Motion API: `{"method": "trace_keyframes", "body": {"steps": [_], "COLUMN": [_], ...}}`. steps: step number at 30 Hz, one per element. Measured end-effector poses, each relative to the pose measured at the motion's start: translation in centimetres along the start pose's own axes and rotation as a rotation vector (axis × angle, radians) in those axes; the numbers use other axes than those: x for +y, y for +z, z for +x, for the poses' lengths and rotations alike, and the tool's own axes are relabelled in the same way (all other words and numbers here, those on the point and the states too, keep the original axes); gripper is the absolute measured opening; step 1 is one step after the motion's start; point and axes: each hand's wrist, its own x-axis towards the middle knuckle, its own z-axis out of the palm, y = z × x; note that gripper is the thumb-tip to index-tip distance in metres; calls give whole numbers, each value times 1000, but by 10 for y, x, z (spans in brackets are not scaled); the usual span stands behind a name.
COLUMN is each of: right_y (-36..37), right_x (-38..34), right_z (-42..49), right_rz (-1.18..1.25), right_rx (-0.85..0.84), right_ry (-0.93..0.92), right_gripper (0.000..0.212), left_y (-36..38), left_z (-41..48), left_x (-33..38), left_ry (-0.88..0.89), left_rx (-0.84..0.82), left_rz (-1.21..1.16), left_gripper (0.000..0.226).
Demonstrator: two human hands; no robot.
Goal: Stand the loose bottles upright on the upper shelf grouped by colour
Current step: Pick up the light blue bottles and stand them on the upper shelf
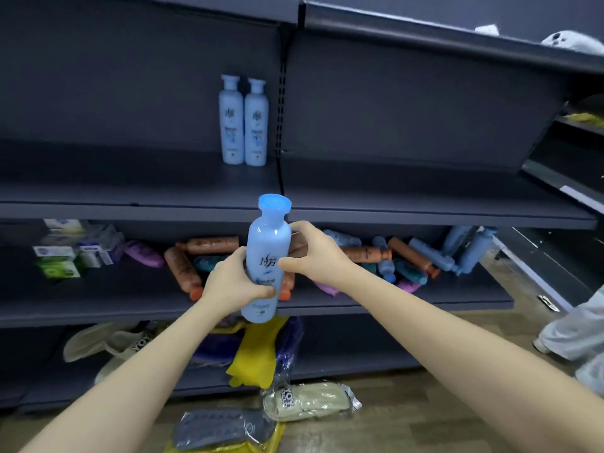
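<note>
I have both grips on one light blue bottle (pixel 268 237) in the middle of the frame: the left grip (pixel 237 284) is wrapped around its lower half, thumb across the front label, and the right grip (pixel 315 253) pinches its right side a little higher, fingers curled behind it. The bottle is upright, cap at the top, held in the air in front of the edge of the upper shelf (pixel 130 188) and not resting on anything. On that shelf, above the held bottle and slightly left of it, a left standing bottle (pixel 232 125) and a right standing bottle (pixel 256 129) of the same light blue stand upright side by side against the back panel. Behind my grips, the middle shelf (pixel 114 299) carries a loose pile lying on its sides: an orange bottle (pixel 181 269) left of centre, a purple bottle (pixel 143 253) further left, a teal bottle (pixel 410 271) and a lying blue bottle (pixel 431 255) to the right. Small boxes (pixel 62 256) sit at the left end. Yellow gloves (pixel 258 351) hang below the held bottle, and a packet of slippers (pixel 307 402) lies on the floor
</note>
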Motion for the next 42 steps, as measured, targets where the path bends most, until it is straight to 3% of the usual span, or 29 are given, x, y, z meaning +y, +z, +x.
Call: {"method": "trace_keyframes", "body": {"steps": [7, 23, 28, 30, 37, 42], "right_y": [-2, -5, 0, 2, 6, 2], "right_x": [-46, -101, -106, -107, -99, -85], "right_z": [50, 145, 169, 176, 201, 224], "right_rz": [73, 163, 140, 155, 191, 184], "right_rx": [58, 302, 347, 354, 294, 297], "right_ry": [-21, -45, -29, -26, 44, 44], "right_gripper": [39, 56, 41, 37, 60, 52], "left_y": [-55, -120, -130, -132, -127, -117], "left_z": [39, 140, 160, 168, 192, 213], "left_x": [9, 32, 30, 29, 29, 33], "left_ry": [10, 168, 193, 193, 181, 161], "left_rx": [8, 54, 51, 48, 58, 76], "left_rz": [53, 56, 51, 47, 2, 40], "left_gripper": [61, 52, 51, 52, 52, 52]}}
